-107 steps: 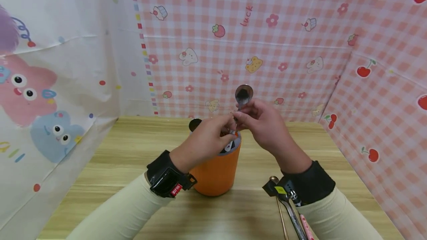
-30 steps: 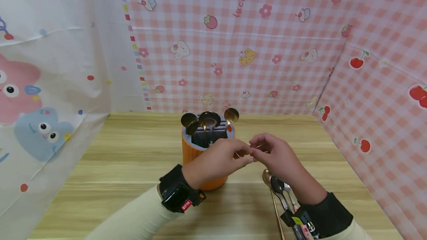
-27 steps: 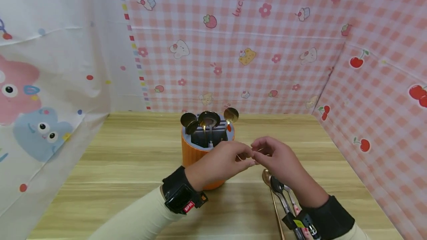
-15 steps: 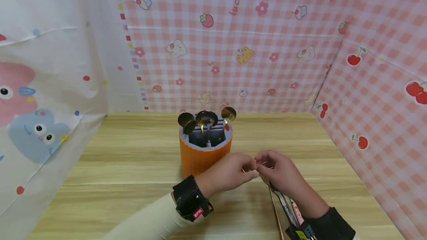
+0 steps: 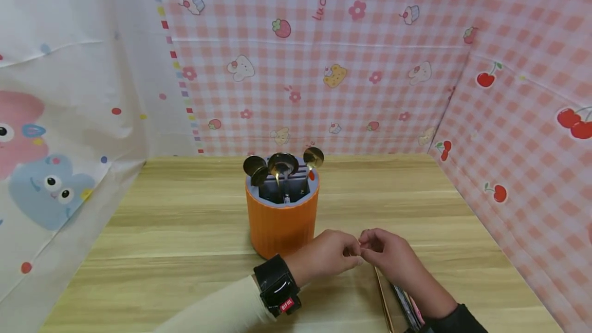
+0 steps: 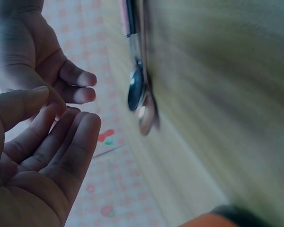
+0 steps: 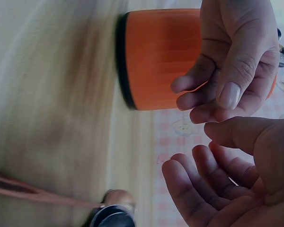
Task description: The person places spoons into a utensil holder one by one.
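Note:
My left hand [image 5: 327, 255] and right hand [image 5: 392, 258] are held close together above the table, to the right of an orange utensil holder [image 5: 282, 230]. Both have loosely bent fingers with nothing between them; in the right wrist view the fingertips nearly meet. Several spoons stand bowl-up in the holder, among them a wide-bowled spoon [image 5: 284, 162] in the middle and a gold spoon [image 5: 314, 157] at the right. Below my right hand lie a copper-coloured spoon [image 6: 146, 116] and a dark-bowled spoon [image 6: 136, 90], side by side. My right hand hides their bowls in the head view.
A pink handle [image 6: 125, 18] lies beside the spoons on the wood-grain table [image 5: 185, 215]. Pink checked cloth [image 5: 296, 66] hangs behind and to the right, white printed cloth [image 5: 92, 117] to the left.
Earlier, both hands held a spoon upright over the holder; now a wide-bowled spoon stands in it and my hands are empty. They have since moved down and right, toward the lying spoons.

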Tool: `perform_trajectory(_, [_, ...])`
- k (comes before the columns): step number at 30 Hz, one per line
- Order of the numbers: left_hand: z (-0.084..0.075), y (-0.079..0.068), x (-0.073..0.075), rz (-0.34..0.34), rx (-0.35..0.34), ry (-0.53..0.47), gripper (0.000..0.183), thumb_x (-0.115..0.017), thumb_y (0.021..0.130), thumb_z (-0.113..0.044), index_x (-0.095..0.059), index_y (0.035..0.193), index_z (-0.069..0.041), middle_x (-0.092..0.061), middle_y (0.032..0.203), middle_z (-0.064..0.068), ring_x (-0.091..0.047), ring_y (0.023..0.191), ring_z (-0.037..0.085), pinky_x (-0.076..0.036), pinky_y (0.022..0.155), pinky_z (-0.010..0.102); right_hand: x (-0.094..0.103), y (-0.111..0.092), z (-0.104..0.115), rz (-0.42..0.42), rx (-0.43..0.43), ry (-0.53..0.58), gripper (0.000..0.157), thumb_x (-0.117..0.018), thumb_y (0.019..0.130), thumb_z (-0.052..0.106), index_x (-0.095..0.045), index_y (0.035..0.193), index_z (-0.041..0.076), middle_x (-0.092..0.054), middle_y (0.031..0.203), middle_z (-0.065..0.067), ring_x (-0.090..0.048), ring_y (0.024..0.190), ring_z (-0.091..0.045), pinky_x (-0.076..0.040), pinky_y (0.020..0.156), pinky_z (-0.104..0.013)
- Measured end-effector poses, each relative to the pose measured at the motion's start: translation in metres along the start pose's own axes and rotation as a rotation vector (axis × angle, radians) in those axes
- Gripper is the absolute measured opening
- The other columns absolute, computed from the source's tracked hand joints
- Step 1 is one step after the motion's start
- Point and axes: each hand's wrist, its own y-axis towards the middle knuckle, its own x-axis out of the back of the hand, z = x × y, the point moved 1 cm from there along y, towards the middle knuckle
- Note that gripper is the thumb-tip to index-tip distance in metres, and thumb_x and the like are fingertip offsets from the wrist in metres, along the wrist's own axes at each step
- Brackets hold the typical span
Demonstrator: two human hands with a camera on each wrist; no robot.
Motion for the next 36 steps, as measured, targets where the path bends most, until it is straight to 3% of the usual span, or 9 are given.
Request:
perform_trajectory(7, [0.008, 0.007, -0.021, 0.045, -0.006, 0.014, 0.006, -0.072, 0.090, -0.017, -0.071, 0.093, -0.012, -0.064, 0.081, -0.009, -0.052, 0.072, 0.001, -0.044, 0.065, 0.015, -0.004, -0.009, -0.019, -0.013, -0.066, -0.044, 0.014, -0.074, 0.087, 0.019, -0.066, 0.096, 0.012, -0.067, 0.086, 0.000, -0.062, 0.082, -0.015, -0.051, 0.069, -0.034])
perform_trajectory(12, [0.009, 0.010, -0.033, 0.069, -0.038, 0.017, 0.005, -0.071, 0.089, -0.016, -0.071, 0.090, -0.011, -0.061, 0.075, -0.011, -0.049, 0.066, 0.000, -0.041, 0.060, 0.014, -0.007, -0.015, -0.033, -0.031, -0.097, -0.074, 0.014, -0.075, 0.085, 0.016, -0.066, 0.093, 0.010, -0.067, 0.083, 0.001, -0.062, 0.080, -0.016, -0.050, 0.066, -0.034])
perform_trajectory(17, [0.013, 0.010, -0.042, 0.122, -0.005, -0.001, 0.005, -0.070, 0.091, -0.018, -0.071, 0.089, -0.014, -0.060, 0.073, -0.012, -0.050, 0.066, 0.000, -0.041, 0.060, 0.015, -0.009, -0.019, -0.043, -0.037, -0.123, -0.084, 0.014, -0.076, 0.083, 0.015, -0.067, 0.092, 0.009, -0.066, 0.081, 0.002, -0.061, 0.076, -0.015, -0.048, 0.063, -0.033])
perform_trajectory(30, [0.016, 0.010, -0.055, 0.162, 0.004, -0.034, 0.005, -0.069, 0.091, -0.017, -0.071, 0.088, -0.014, -0.060, 0.072, -0.012, -0.051, 0.065, -0.002, -0.043, 0.059, 0.014, -0.014, -0.021, -0.052, -0.054, -0.119, -0.116, 0.013, -0.076, 0.080, 0.009, -0.066, 0.088, 0.010, -0.066, 0.079, 0.002, -0.059, 0.072, -0.013, -0.047, 0.064, -0.033])
perform_trajectory(36, [0.014, 0.009, -0.058, 0.157, -0.033, -0.029, 0.003, -0.070, 0.089, -0.014, -0.071, 0.088, -0.012, -0.062, 0.072, -0.011, -0.050, 0.063, -0.003, -0.042, 0.058, 0.012, -0.017, -0.019, -0.051, -0.026, -0.101, -0.210, 0.015, -0.076, 0.078, 0.010, -0.066, 0.090, 0.010, -0.067, 0.083, 0.000, -0.057, 0.075, -0.015, -0.048, 0.066, -0.036])
